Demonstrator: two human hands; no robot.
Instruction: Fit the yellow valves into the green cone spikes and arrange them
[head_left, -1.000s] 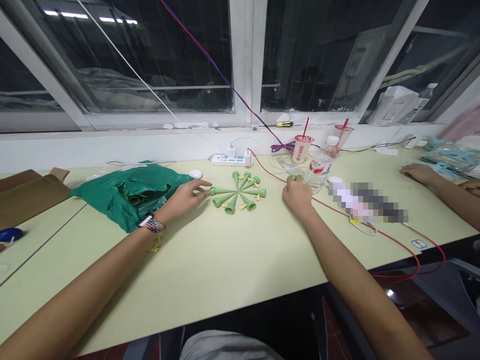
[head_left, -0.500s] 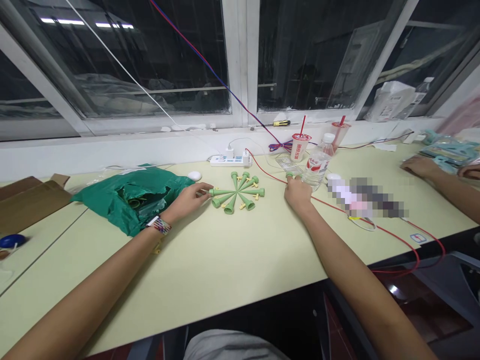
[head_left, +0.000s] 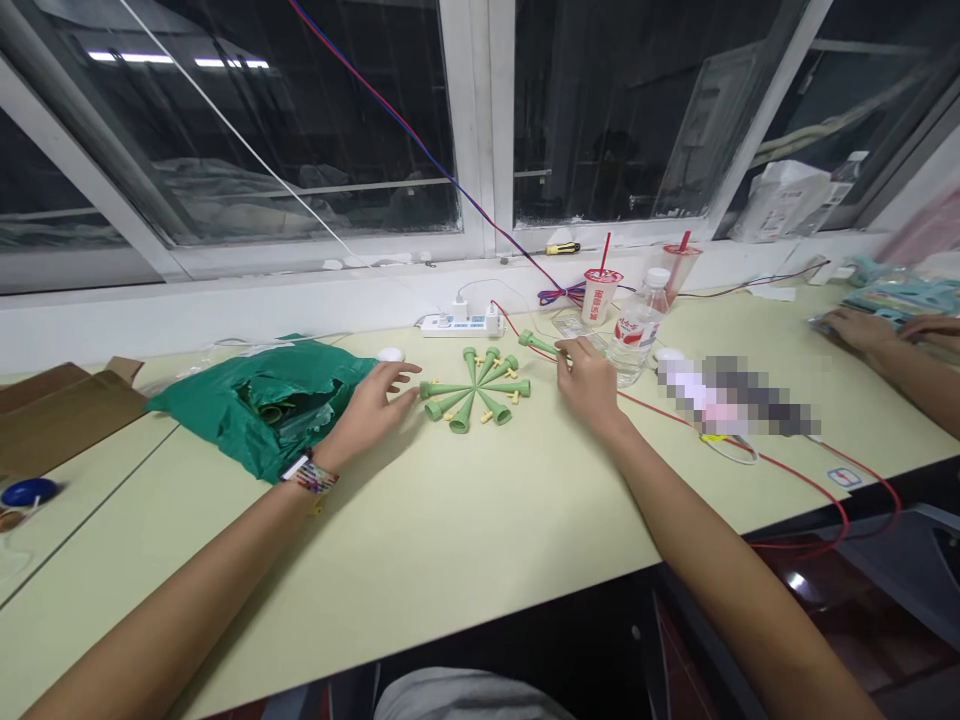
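Note:
Several green cones with yellow side pieces form a ring on the table, tips meeting at its middle and wide ends outward. My right hand is closed on the narrow part of another green cone, whose wide end points left, up and right of the ring. To the ring's left, my left hand is open with fingers spread and holds nothing. Beside it lies a torn green plastic bag with green pieces showing inside.
A white power strip sits behind the ring. A water bottle and a lidded cup stand behind my right hand. A red cable runs rightward. Another person's hands are at the far right. Cardboard lies at left.
My right hand has lifted slightly and turned, bringing the held cone's wide end out to the left. My left hand has let go of the ring's left cone and opened, moving slightly left.

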